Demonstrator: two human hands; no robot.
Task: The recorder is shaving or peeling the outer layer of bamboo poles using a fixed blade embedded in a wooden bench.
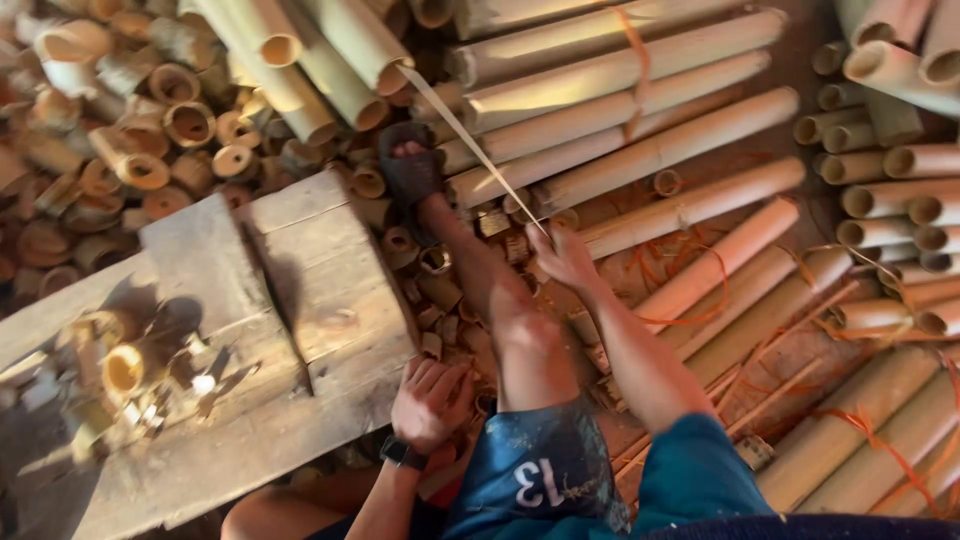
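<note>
Fingers (440, 385) of your left hand (430, 405) curl loosely over the near edge of the wooden block (270, 330), clasping nothing else; a black watch (402, 453) sits on that wrist; your right hand (563, 255) is pinched closed on the lower end of a thin pale bamboo strip (468, 138). That strip is held off the ground, just right of your outstretched leg (490, 290); its long axis runs on a slant, pointing from your right hand up and to the left, where its far end meets the cut mouth of a bamboo pole (362, 45) in the leaning stack; it looks taut and straight.

Nearest you are blue shorts (560, 480) and your knee; the leg stretches away, its foot in a dark sandal (408, 165) resting among short cut bamboo rings (435, 290). Left of it the worn, scarred block carries bamboo offcuts (125, 370) and splinters. To the right, long bamboo poles (690, 205) lie side by side on an earthen floor, some tied with orange twine (870, 430). Farther off, a heap of short bamboo sections (130, 130) fills the upper left, and more pole ends (890, 160) stack at the upper right.
</note>
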